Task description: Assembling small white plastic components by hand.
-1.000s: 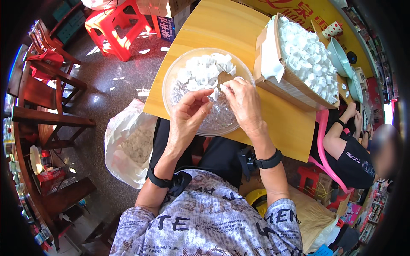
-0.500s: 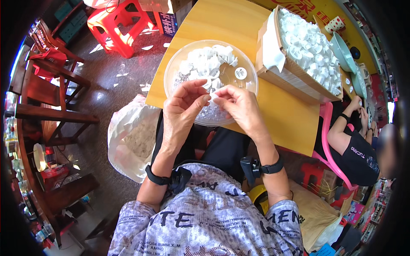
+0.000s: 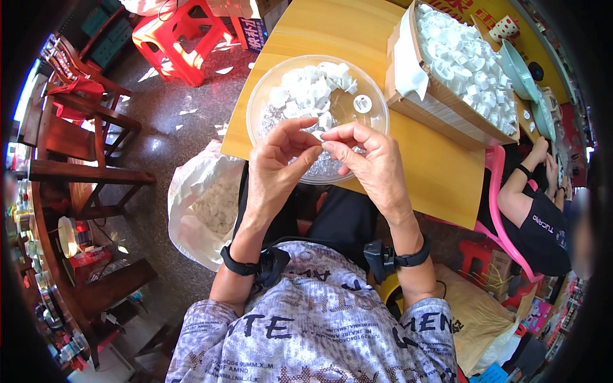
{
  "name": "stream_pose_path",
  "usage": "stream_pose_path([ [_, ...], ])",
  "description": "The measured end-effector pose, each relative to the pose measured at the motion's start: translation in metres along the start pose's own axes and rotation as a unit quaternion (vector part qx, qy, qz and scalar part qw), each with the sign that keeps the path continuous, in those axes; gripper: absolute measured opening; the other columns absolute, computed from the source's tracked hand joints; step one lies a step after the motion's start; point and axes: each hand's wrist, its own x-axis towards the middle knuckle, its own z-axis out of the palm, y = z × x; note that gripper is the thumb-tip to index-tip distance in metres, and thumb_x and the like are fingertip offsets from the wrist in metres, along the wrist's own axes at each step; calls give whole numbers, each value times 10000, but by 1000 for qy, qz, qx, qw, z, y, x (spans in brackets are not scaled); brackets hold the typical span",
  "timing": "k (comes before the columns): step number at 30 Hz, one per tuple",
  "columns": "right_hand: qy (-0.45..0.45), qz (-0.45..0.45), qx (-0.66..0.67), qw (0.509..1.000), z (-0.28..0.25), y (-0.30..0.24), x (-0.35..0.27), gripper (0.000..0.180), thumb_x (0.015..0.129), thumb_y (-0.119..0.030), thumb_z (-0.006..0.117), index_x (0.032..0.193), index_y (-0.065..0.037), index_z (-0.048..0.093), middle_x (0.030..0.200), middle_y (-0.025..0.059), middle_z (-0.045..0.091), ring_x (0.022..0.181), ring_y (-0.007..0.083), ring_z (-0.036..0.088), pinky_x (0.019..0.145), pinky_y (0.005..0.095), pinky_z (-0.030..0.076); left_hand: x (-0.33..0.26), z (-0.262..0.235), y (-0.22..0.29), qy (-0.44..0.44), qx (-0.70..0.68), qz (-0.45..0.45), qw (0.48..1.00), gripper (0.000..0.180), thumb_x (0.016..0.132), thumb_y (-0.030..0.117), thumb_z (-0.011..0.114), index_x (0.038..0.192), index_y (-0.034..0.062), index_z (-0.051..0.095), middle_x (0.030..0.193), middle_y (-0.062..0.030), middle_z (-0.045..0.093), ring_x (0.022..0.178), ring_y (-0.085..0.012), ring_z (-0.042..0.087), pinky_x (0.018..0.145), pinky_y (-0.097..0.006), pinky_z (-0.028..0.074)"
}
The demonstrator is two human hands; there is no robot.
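Over the near side of a round clear plastic tub (image 3: 253, 102), my left hand (image 3: 276, 167) and my right hand (image 3: 375, 165) meet at the fingertips. A small white plastic piece (image 3: 318, 135) shows between them, pinched by both hands; fingers cover most of it. White plastic parts (image 3: 306, 89) are heaped in the far half of the tub. One round white part (image 3: 363, 104) lies apart at the tub's right side. Small clear pieces (image 3: 319, 171) lie at the near side, partly behind my hands.
A cardboard box (image 3: 440, 118) full of white parts stands right of the tub on the wooden table (image 3: 434, 185). A white sack (image 3: 198, 210) is at the lower left of the table. A red stool (image 3: 182, 45) stands far left. Another person (image 3: 530, 210) sits at the right.
Both hands remain together over the tub. My right fingertips have closed in against the left ones around the white piece. The whole view has shifted slightly.
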Motion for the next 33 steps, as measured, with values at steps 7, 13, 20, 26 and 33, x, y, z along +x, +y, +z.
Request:
stream_pose_path([
  [7,72,3,-5,997,-9,8,4,81,849,-74,639,891,-6,650,767,22,640,662,50,566,533,199,495,2,2,6,43,302,32,952,331,760,74,715,1072,27,614,922,-59,619,841,-177,600,765,-270,474],
  [13,69,10,11,998,-5,14,2,91,856,-99,642,882,-12,645,777,11,638,656,42,554,534,198,497,6,6,-8,23,471,124,873,293,686,95,722,932,-11,604,945,-130,534,956,-326,478,833,-400,418],
  [20,92,-2,32,995,2,17,-4,89,860,-91,639,905,-15,631,810,15,640,689,52,578,564,204,508,7,7,-7,37,411,150,899,260,691,46,712,909,-13,584,1009,-138,552,947,-313,522,826,-366,440],
  [26,112,-70,65,989,8,7,-14,90,869,-52,625,934,8,609,843,36,644,707,57,588,627,198,502,2,9,-7,3,-90,-9,996,297,753,-43,699,1006,-10,548,1031,-65,579,960,-123,570,848,-265,496],
  [33,129,-95,79,984,13,-2,-21,93,868,-45,625,940,12,609,847,41,645,711,58,586,635,199,494,-1,10,7,-7,-214,-55,975,423,737,-46,717,1120,3,546,1050,-39,577,972,-110,565,852,-252,498],
])
